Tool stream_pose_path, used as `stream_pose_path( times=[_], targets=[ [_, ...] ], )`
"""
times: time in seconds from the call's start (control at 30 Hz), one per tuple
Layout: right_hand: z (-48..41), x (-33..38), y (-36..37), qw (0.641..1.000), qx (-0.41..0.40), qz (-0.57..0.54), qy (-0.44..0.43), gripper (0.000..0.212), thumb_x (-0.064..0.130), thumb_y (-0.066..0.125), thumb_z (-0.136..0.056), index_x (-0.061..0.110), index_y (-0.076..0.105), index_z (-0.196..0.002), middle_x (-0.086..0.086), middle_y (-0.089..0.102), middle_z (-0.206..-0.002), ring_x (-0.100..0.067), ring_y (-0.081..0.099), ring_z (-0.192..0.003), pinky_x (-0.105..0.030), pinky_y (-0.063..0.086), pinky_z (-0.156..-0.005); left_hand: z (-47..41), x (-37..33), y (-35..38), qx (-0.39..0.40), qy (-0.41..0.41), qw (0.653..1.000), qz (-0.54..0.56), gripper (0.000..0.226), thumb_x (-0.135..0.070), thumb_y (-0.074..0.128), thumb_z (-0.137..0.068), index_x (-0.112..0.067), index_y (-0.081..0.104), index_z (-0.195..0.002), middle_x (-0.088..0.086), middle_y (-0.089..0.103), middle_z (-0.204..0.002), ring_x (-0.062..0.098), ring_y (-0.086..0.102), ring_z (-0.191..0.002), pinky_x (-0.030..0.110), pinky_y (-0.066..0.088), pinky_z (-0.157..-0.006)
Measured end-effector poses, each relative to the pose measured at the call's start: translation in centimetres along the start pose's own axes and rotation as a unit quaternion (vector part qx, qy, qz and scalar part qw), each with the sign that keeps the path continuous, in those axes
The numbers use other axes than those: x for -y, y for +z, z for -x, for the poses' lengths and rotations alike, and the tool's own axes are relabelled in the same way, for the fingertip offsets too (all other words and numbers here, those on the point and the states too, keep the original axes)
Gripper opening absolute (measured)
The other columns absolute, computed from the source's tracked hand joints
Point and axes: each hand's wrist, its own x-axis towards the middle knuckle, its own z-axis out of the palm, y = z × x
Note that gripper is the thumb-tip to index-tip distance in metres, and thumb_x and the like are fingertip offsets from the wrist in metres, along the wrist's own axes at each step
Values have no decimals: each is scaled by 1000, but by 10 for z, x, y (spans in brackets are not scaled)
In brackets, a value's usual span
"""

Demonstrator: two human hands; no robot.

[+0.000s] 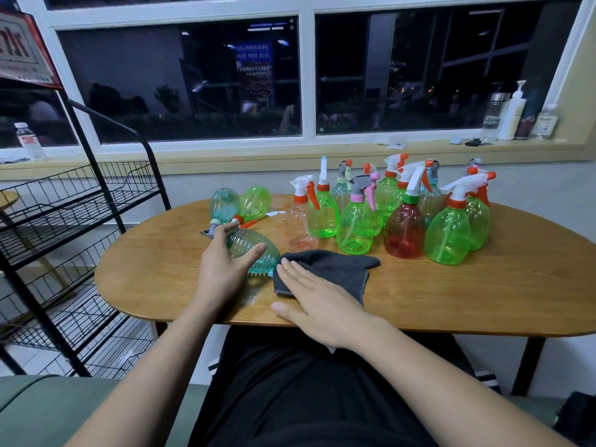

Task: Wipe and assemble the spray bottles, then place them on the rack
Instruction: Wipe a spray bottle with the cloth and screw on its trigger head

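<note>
The left hand [222,269] rests spread over a teal ribbed spray bottle [251,250] lying on its side near the front of the bench [451,291]. The right hand [316,301] lies flat, fingers together, on the dark grey cloth [335,266] just beside it. Being round and on its side, the bottle could roll toward the near edge if let go. A wide wiping sweep could topple the crowded upright spray bottles [354,227] behind the cloth. The wire rack [80,204] stands to the left, with open bench on that side.

Cloth [325,269] on table [451,298] front, bottles [403,211] behind, rack [64,221] left of table.
</note>
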Motion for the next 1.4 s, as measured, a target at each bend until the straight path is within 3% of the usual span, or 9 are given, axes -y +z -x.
stream_pose_path(
  times=[0.27,0.43,0.63,0.8,0.93,1.03,1.17,1.27,1.4],
  targets=[
    [23,-21,-16,998,13,-15,56,72,72,31,-106,42,13,-169,30,6,-172,-5,11,-161,-44,26,-130,-1,0,0,7,-9,1000,5,76,-57,83,-83,-29,49,-146,-6,60,-145,15,56,-132,31,45,-100],
    [28,-44,-14,998,-14,-11,57,63,64,33,-109,35,33,-166,19,26,-172,2,17,-159,-32,16,-132,-2,-3,-2,19,-2,1000,-14,77,-57,81,-86,-26,47,-149,-6,55,-151,15,52,-138,35,44,-107],
    [23,-46,-16,992,-78,-37,90,63,64,56,-100,36,51,-157,19,49,-160,-5,41,-150,-32,37,-121,-13,-6,-10,61,83,991,-90,64,-58,70,-94,-31,51,-149,-7,41,-155,12,44,-143,35,38,-113],
    [16,-40,-18,990,-109,-2,90,42,47,62,-102,30,67,-140,14,65,-140,-10,56,-132,-35,49,-105,-27,-11,-27,138,202,947,-206,60,-61,64,-86,-43,55,-143,-15,47,-153,16,37,-147,57,35,-119],
    [13,-39,-18,980,-156,-30,117,20,35,57,-105,29,74,-112,10,73,-107,-12,65,-101,-39,53,-85,-26,-13,-27,209,267,890,-304,76,-52,82,-79,-44,50,-147,-15,45,-155,17,30,-151,53,28,-121],
    [10,-44,-22,956,-207,-147,147,19,36,58,-105,28,71,-94,5,70,-77,-13,62,-68,-35,45,-62,-25,-12,-20,197,290,869,-349,83,-44,89,-76,-40,50,-149,-8,46,-154,23,35,-146,50,32,-119],
    [9,-54,-34,924,-249,-235,171,29,38,60,-106,22,71,-83,0,68,-71,-15,60,-65,-33,34,-58,-27,-9,-16,169,310,864,-359,80,-42,91,-74,-36,54,-145,-5,53,-146,26,46,-137,47,42,-110],
    [7,-62,-39,890,-275,-312,189,39,48,60,-100,13,74,-92,-7,75,-84,-26,71,-84,-41,51,-70,-27,-8,-18,150,318,871,-344,78,-44,92,-72,-35,56,-140,-7,56,-142,23,50,-132,44,48,-103],
    [7,-67,-48,788,-278,-503,220,26,35,60,-109,19,80,-105,-2,82,-99,-26,78,-100,-55,60,-97,-20,-3,-28,125,288,908,-279,77,-42,94,-70,-33,59,-138,-8,59,-139,24,56,-125,41,50,-96]
  ],
)
